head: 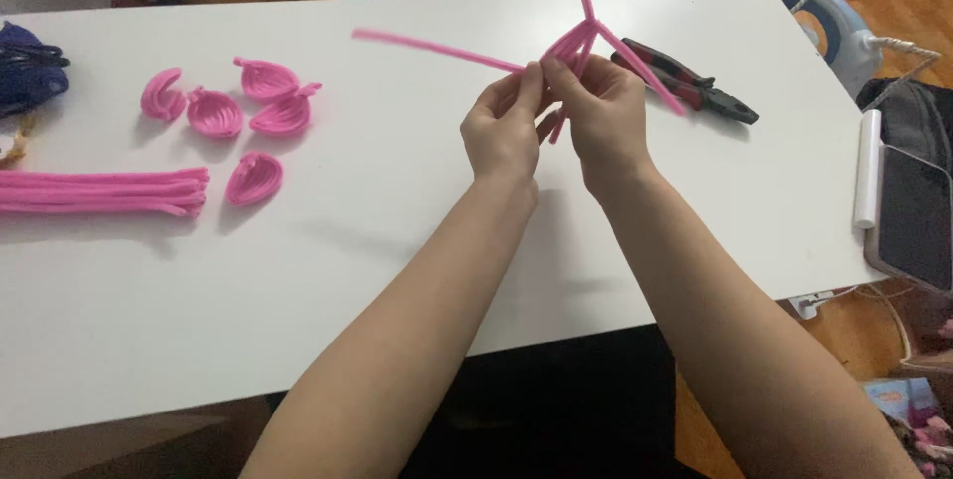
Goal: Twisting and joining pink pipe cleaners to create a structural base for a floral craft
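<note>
Both my hands are raised over the white table, pinching a folded pink pipe cleaner piece. My left hand grips it at the fold, where a long straight end sticks out to the left. My right hand pinches the same piece from the right; two other ends fan out, one up past the frame top and one down to the right.
Several pink petal shapes lie at the left, with a bundle of straight pink pipe cleaners below them. Red-and-black pliers lie right of my hands. A dark blue object sits at the far left, a tablet at the right edge.
</note>
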